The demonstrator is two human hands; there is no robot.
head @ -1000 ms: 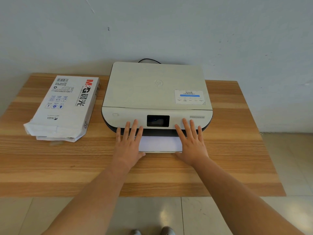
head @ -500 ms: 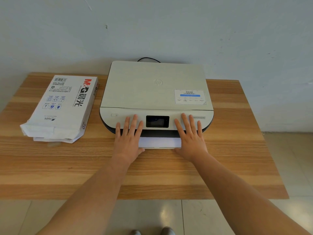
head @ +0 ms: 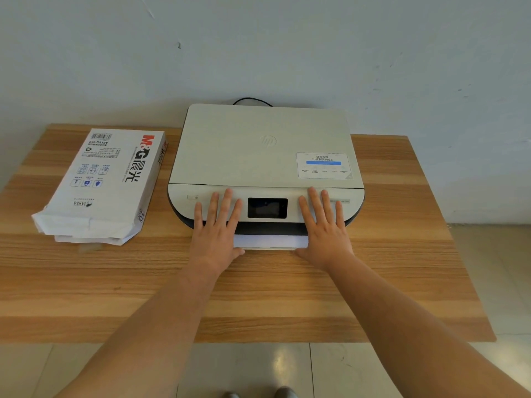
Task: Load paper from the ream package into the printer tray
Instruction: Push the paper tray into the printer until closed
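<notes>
Resting flat with straight fingers, the left hand (head: 217, 234) and right hand (head: 324, 231) flank the printer tray (head: 270, 243), grasping nothing; white paper (head: 270, 240) shows in the tray at the front of the printer (head: 265, 150); the opened ream package (head: 106, 182) lies left on the worktop (head: 388, 277)

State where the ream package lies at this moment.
In the head view, the ream package lies flat on the wooden table, left of the printer, its torn open end facing the near edge.
</notes>
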